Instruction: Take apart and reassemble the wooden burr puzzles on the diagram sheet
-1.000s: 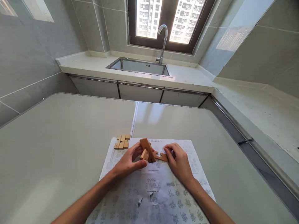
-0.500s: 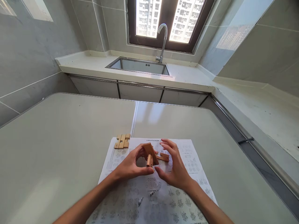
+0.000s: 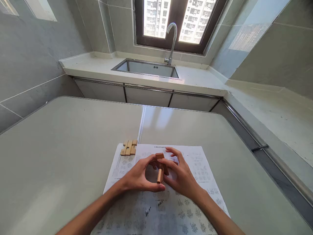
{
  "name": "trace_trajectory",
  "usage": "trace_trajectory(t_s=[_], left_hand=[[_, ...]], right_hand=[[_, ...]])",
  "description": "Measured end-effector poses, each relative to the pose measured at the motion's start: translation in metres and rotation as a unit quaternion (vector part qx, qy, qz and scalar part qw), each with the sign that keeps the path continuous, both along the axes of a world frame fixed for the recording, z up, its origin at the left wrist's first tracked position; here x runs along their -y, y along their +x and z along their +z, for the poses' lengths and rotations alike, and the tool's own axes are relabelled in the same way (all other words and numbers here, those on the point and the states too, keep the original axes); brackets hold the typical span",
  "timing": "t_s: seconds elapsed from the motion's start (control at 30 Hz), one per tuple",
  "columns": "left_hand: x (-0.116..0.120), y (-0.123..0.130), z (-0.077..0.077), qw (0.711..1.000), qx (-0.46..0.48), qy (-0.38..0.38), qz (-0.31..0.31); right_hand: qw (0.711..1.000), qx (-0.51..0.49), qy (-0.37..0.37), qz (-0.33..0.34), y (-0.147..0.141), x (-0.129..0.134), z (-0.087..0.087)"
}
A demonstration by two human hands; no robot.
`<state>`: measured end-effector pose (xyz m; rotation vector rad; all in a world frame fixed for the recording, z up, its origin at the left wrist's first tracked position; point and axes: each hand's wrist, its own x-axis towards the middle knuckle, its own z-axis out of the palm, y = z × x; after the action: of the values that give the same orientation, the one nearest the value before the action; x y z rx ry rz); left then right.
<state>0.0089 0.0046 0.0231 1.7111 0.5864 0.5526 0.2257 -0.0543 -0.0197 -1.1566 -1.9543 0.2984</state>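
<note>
Reddish-brown wooden puzzle pieces (image 3: pixel 160 175) sit between my two hands, above the printed sheet (image 3: pixel 188 192). My left hand (image 3: pixel 139 176) grips them from the left, its thumb under the near end and its fingers behind. My right hand (image 3: pixel 182 178) is closed on their right side, thumb low and index finger across the top, other fingers raised. One block end (image 3: pixel 159 155) sticks up at the far side. How the pieces interlock is hidden by my fingers. A darker end of another brown piece shows behind my right fingers.
Several pale wooden puzzle pieces (image 3: pixel 128 148) lie side by side at the sheet's far left corner. The sheet rests on a light table (image 3: pixel 73 140) with a seam down its middle. Beyond stand a counter (image 3: pixel 195 76), a sink (image 3: pixel 146 69) and a faucet (image 3: pixel 173 39).
My right hand has moved left and closed on the brown pieces; it was apart from them before. The pieces have turned and shifted slightly toward me in my left hand.
</note>
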Motion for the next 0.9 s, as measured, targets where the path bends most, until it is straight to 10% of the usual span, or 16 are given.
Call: trace_trajectory(t_s=[0.9], left_hand=[[0.0017, -0.0004, -0.0044, 0.999, 0.033, 0.013, 0.012]], right_hand=[[0.999, 0.01, 0.025, -0.037, -0.0044, 0.0018, 0.0086]])
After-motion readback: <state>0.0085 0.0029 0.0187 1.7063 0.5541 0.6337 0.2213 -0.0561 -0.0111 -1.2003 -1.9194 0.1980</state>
